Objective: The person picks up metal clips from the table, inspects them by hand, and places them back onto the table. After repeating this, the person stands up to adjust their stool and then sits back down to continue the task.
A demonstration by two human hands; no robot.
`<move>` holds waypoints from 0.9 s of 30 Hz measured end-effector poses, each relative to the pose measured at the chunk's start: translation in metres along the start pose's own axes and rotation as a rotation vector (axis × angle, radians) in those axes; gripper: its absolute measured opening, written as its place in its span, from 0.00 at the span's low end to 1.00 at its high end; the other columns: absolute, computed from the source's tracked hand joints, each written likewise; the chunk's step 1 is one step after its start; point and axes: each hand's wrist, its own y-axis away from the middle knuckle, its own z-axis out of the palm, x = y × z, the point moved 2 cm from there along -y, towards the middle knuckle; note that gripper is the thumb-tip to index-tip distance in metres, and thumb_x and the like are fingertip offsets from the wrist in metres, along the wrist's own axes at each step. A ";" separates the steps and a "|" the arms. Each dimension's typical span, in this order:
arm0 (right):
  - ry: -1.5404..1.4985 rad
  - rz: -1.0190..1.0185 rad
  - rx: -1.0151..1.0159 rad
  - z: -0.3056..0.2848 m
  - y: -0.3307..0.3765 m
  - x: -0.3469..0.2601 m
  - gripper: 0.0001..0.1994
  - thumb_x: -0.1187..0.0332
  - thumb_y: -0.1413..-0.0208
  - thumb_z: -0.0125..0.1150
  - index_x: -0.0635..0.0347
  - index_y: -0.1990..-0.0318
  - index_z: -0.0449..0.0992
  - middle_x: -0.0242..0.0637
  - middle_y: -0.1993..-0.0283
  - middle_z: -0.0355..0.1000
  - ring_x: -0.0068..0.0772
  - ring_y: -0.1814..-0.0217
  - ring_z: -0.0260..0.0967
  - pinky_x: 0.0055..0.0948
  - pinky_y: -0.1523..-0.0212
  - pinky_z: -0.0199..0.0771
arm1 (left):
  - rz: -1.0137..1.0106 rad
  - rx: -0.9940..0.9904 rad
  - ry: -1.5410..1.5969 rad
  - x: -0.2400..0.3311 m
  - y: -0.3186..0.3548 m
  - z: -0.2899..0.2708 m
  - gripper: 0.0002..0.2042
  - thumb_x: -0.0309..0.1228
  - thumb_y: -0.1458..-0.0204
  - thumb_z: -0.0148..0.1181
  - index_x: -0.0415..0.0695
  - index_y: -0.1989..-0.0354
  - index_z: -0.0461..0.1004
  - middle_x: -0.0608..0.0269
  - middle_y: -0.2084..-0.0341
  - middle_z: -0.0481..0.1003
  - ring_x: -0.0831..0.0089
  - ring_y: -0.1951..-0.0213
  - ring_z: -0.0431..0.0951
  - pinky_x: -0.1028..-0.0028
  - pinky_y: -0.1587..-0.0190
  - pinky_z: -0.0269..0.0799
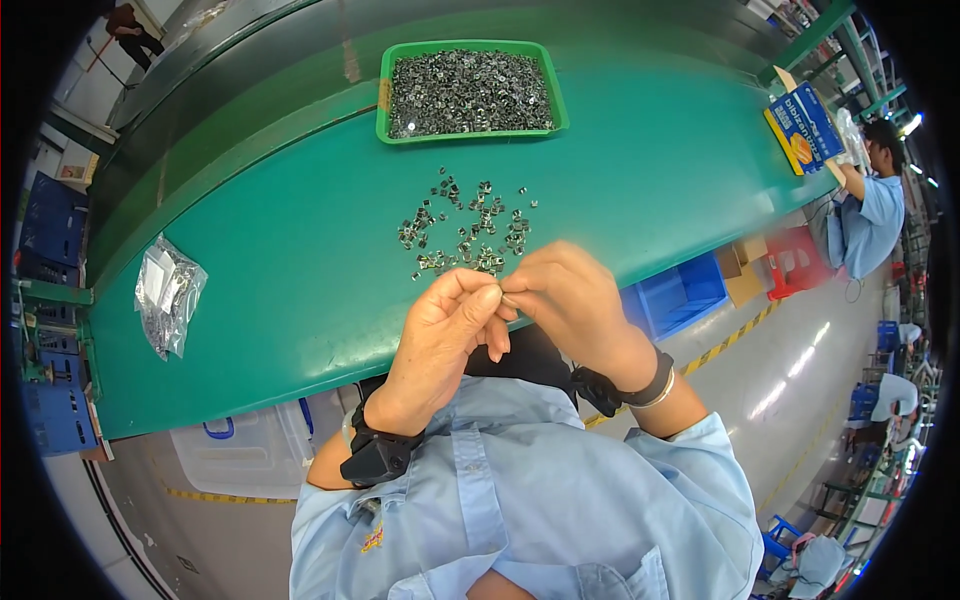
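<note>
Close together at the near edge of the green table (pixel 300 290), my two hands meet fingertip to fingertip. My left hand (pixel 455 325) is closed, its thumb and forefinger pinched on something too small to make out. My right hand (pixel 568 300) pinches at the same spot, and what lies between its fingers is hidden. Just beyond the fingertips lie many loose small shiny metal parts (pixel 485 205), scattered on the table. Farther back, a green tray (pixel 385 125) holds a thick layer of similar small metal parts (pixel 470 92).
On the table's left lies a clear plastic bag (pixel 170 298) with small parts. A blue and yellow box (pixel 803 128) stands at the far right, near a co-worker in a blue shirt (pixel 872 225). Below the edge are a blue bin (pixel 680 297) and a clear lidded box (pixel 240 445).
</note>
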 end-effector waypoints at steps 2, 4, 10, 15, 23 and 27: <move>-0.009 0.012 0.001 0.002 0.001 -0.002 0.12 0.79 0.60 0.65 0.59 0.65 0.73 0.36 0.69 0.71 0.35 0.69 0.70 0.28 0.71 0.70 | 0.002 -0.018 0.013 -0.002 0.000 -0.004 0.08 0.33 0.41 0.49 0.40 0.63 0.66 0.59 0.71 0.73 0.75 0.77 0.72 0.77 0.76 0.68; -0.014 0.016 0.003 0.003 0.003 -0.005 0.12 0.79 0.59 0.65 0.59 0.65 0.73 0.36 0.69 0.71 0.35 0.69 0.70 0.28 0.71 0.70 | 0.008 -0.045 0.047 -0.004 -0.001 -0.005 0.08 0.33 0.41 0.50 0.40 0.63 0.66 0.59 0.72 0.73 0.75 0.77 0.72 0.77 0.77 0.67; -0.153 0.127 0.071 0.005 0.010 -0.018 0.10 0.78 0.58 0.65 0.60 0.66 0.73 0.34 0.69 0.71 0.33 0.67 0.71 0.27 0.70 0.71 | 0.017 -0.251 0.343 -0.016 -0.002 -0.008 0.08 0.33 0.43 0.54 0.42 0.64 0.67 0.61 0.73 0.74 0.75 0.78 0.72 0.76 0.76 0.67; -0.093 0.120 0.079 0.006 0.017 -0.013 0.10 0.78 0.58 0.65 0.61 0.66 0.73 0.35 0.69 0.71 0.33 0.68 0.70 0.27 0.70 0.71 | -0.044 -0.192 0.266 -0.012 -0.001 -0.006 0.07 0.32 0.43 0.53 0.42 0.65 0.66 0.61 0.74 0.74 0.76 0.79 0.71 0.76 0.75 0.67; -0.197 0.164 0.095 0.008 0.019 -0.013 0.11 0.78 0.56 0.65 0.58 0.64 0.73 0.35 0.67 0.71 0.32 0.66 0.69 0.26 0.68 0.69 | 0.000 -0.096 0.149 -0.004 0.007 0.002 0.08 0.35 0.41 0.49 0.43 0.63 0.66 0.63 0.79 0.70 0.75 0.81 0.69 0.76 0.79 0.63; -0.260 0.183 0.103 0.013 0.023 -0.012 0.10 0.78 0.55 0.64 0.58 0.65 0.73 0.34 0.68 0.72 0.32 0.67 0.69 0.26 0.68 0.69 | -0.077 -0.151 0.308 -0.008 0.006 0.000 0.08 0.36 0.41 0.48 0.43 0.63 0.65 0.64 0.79 0.69 0.74 0.81 0.70 0.75 0.79 0.64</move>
